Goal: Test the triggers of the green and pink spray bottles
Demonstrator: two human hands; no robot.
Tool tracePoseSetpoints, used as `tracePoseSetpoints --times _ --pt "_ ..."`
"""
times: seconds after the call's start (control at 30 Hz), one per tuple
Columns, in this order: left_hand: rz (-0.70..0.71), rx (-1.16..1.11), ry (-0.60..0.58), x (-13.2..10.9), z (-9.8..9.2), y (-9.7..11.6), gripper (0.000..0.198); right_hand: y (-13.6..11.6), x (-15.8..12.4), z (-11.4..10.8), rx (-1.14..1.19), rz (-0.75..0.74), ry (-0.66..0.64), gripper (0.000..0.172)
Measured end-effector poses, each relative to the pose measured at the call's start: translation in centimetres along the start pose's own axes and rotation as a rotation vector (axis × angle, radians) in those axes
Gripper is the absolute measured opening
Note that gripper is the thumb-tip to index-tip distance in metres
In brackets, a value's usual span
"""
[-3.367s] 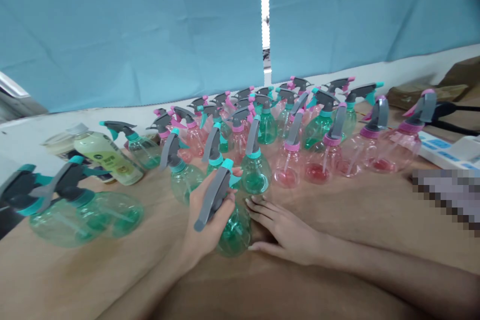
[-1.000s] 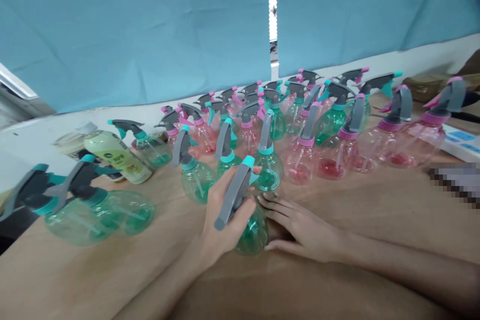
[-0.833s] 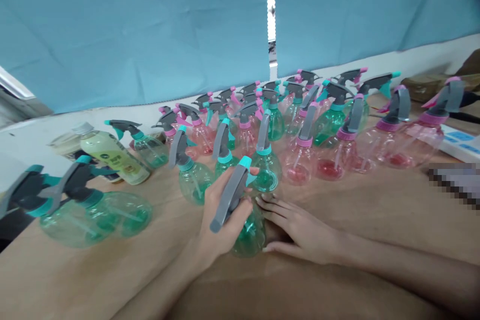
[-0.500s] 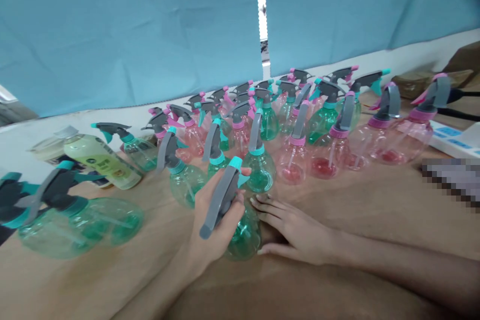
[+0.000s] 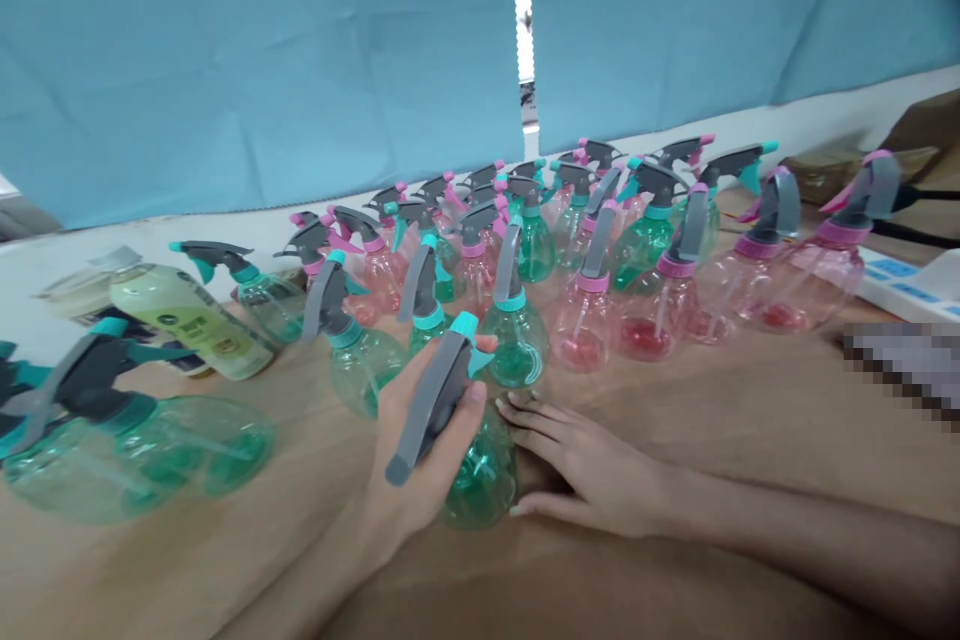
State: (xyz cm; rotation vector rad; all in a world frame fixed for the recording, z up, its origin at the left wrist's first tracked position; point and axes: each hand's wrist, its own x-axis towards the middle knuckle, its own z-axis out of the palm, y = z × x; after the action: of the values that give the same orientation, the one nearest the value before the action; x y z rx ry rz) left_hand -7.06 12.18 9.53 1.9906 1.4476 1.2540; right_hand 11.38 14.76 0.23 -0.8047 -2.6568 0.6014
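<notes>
My left hand is wrapped round the neck of a green spray bottle, just below its grey trigger head with a turquoise nozzle. The bottle stands on the table with green clear walls and a dip tube inside. Stretched out low beside its right side is my right hand, fingers apart, the tips close to the bottle; whether they touch it I cannot tell. Just beyond my hands stand another green spray bottle and a second green one.
Many pink and green spray bottles crowd the back, including a pink one. Green spray bottles lie at the left, near a labelled bottle. A white power strip and a pixelated object are at the right.
The view has shifted slightly, so things at the left appear farther left. My left hand keeps its hold on the spray bottle, and my right hand stays beside it.
</notes>
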Motion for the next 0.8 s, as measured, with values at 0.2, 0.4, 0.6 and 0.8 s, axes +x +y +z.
tracePoseSetpoints --times 0.2,0.4,0.6,0.8 --pt "0.026 0.013 0.013 -0.01 -0.04 0.07 0.022 0.19 -0.11 0.39 0.046 0.003 0.030 0.079" --pt "-0.022 -0.023 -0.040 0.02 -0.10 0.29 0.027 0.23 -0.16 0.44 0.048 0.010 0.014 0.076" --pt "0.008 -0.024 -0.092 0.25 -0.55 0.57 0.028 0.27 -0.26 0.57 0.068 0.014 0.026 0.077" --pt "0.094 0.024 -0.115 0.32 -1.00 0.33 0.023 0.27 -0.32 0.51 0.041 0.024 -0.015 0.079"
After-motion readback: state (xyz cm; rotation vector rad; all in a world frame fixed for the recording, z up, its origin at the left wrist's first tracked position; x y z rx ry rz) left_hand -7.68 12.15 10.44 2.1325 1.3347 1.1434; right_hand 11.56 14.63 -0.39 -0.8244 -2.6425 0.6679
